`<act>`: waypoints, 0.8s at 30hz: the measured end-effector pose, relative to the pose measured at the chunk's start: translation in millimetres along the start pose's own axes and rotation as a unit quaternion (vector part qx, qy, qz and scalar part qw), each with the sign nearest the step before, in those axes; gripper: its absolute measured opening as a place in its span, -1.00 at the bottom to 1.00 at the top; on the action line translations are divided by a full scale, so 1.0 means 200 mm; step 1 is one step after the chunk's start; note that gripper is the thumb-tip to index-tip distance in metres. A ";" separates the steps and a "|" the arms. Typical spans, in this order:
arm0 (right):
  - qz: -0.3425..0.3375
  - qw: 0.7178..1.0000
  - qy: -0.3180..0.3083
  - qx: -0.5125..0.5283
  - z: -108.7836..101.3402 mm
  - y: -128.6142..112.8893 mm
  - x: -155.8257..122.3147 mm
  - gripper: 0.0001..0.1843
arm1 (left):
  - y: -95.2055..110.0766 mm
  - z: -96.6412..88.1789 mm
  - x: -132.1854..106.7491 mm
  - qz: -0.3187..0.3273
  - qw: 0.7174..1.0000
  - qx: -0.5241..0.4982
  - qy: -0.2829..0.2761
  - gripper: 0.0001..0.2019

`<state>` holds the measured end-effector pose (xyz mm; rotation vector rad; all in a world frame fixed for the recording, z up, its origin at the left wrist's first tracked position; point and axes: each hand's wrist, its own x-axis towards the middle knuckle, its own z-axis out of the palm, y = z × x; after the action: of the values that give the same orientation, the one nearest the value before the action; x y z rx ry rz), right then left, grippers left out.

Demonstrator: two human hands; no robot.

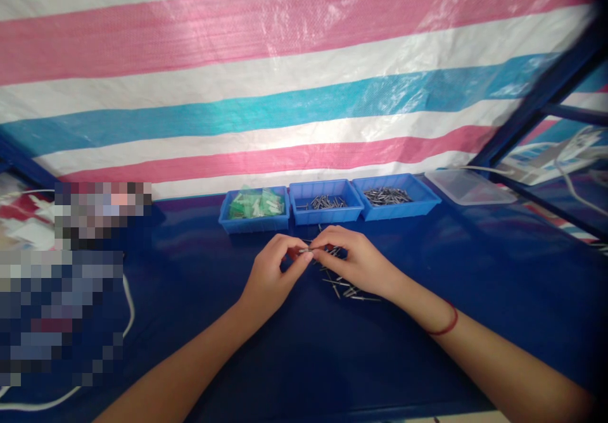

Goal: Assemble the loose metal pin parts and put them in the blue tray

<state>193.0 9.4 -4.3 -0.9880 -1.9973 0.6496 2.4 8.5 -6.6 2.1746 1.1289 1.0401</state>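
My left hand (pixel 272 270) and my right hand (pixel 357 259) meet above the blue table, fingertips pinched together. Between them is a thin silvery piece that looks like a blind rivet (pixel 305 250), mostly covered by the fingers. A loose pile of similar rivets (pixel 350 292) lies on the table under and beside my right hand. Just behind the hands, the middle blue bin (pixel 327 216) holds more rivets. The right blue bin (pixel 408 210) contains a larger heap of them. In the left blue bin (pixel 255 224) are green and clear plastic packets.
A flat translucent plastic lid (pixel 470 187) lies right of the bins. Behind everything hangs a striped plastic sheet (pixel 266 116). At the left, a pixelated area covers what seems to be another person, near a white cable (pixel 130 303). A dark metal frame (pixel 513 122) stands at the right.
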 end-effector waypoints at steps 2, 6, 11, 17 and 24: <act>0.002 1.000 -0.003 0.006 0.00 0.00 0.00 -0.90 | 0.01 0.00 0.00 0.004 1.000 -0.002 0.003 -0.92; -0.004 1.000 -0.011 0.011 0.00 -0.02 0.00 -0.87 | 0.01 0.00 0.00 0.010 1.000 -0.002 0.010 -0.93; 0.023 0.999 0.029 0.023 -0.02 0.00 0.01 -0.85 | -0.01 -0.01 0.00 0.013 0.999 0.043 -0.020 -0.82; 0.219 0.915 0.312 0.132 -0.20 0.11 0.04 -0.74 | -0.06 -0.01 0.00 0.045 0.968 0.228 -0.097 -0.68; 0.305 0.867 0.296 0.261 -0.25 0.15 0.04 -0.68 | -0.09 -0.01 0.01 0.055 0.955 0.266 -0.116 -0.76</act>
<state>243.0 38.0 5.3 -1.2755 -0.8805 1.0051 -7.4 19.4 -16.1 2.7167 1.2950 0.5333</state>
